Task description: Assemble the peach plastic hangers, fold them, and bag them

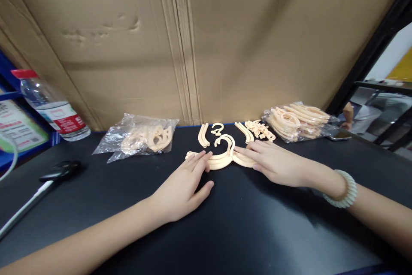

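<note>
Cream plastic clothes hangers (pixel 220 162) lie stacked on the black table between my hands, their hooks pointing away from me. My left hand (pixel 180 189) rests its outstretched fingertips on the left end of the stack, thumb held apart. Over the right end lie the extended fingers of my right hand (pixel 277 161), which hide part of that arm. Just behind are a loose hook (pixel 218 127), curved arm pieces on the left (pixel 203 134) and on the right (pixel 243 131), and a pile of small cream parts (pixel 260 129).
A clear bag of cream pieces (pixel 144 135) lies at the left, another bag (pixel 296 120) at the back right beside a phone (pixel 339 134). Farther left are a bottle (pixel 53 105) and a black mouse-like object (pixel 61 171). Cardboard (pixel 257 43) stands behind.
</note>
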`<action>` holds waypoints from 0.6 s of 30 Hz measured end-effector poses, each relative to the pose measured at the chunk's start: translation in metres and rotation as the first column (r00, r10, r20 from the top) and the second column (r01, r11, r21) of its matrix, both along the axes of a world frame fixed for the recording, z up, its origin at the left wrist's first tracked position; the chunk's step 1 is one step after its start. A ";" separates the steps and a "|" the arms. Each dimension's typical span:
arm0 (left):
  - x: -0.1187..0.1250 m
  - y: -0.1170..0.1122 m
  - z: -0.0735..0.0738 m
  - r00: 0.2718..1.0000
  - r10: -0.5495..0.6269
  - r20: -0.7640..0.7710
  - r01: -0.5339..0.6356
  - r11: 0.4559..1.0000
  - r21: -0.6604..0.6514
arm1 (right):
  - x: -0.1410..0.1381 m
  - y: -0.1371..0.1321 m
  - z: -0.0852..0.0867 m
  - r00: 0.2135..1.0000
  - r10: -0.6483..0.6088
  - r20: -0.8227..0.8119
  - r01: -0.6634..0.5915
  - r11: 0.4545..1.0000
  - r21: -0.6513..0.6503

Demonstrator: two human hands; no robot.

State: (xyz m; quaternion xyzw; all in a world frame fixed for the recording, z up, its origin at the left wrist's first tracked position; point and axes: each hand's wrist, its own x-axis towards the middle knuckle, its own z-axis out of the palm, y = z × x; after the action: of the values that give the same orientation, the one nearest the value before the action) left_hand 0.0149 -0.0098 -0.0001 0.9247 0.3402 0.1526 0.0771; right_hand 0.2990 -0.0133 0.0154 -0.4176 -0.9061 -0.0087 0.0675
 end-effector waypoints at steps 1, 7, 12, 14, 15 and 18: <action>0.000 0.000 0.000 1.000 -0.001 0.001 0.001 1.000 -0.001 | 0.000 0.000 0.000 1.000 -0.006 -0.007 0.006 1.000 0.000; -0.002 0.003 -0.007 1.000 0.003 0.028 -0.004 1.000 0.025 | -0.001 0.000 0.000 1.000 -0.021 -0.005 0.021 1.000 -0.023; -0.003 0.005 -0.011 0.999 -0.009 0.046 0.008 0.999 0.036 | -0.001 -0.001 0.001 1.000 -0.014 -0.015 0.014 0.998 -0.058; -0.003 0.005 -0.011 0.999 -0.013 0.045 0.011 1.000 0.029 | -0.001 -0.001 0.002 1.000 -0.011 -0.029 0.009 0.998 -0.067; -0.003 0.004 -0.010 0.999 -0.011 0.044 0.009 1.000 0.027 | -0.001 -0.001 0.002 0.999 -0.010 -0.031 0.008 0.997 -0.073; -0.002 0.003 -0.008 1.000 -0.002 0.024 0.001 1.000 0.023 | -0.002 -0.001 0.002 1.000 -0.016 -0.026 0.014 0.996 -0.087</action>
State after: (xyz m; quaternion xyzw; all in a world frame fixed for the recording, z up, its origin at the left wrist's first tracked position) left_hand 0.0130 -0.0067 -0.0083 0.9238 0.3369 0.1677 0.0709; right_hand 0.2974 -0.0146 0.0178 -0.4272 -0.9014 0.0359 0.0610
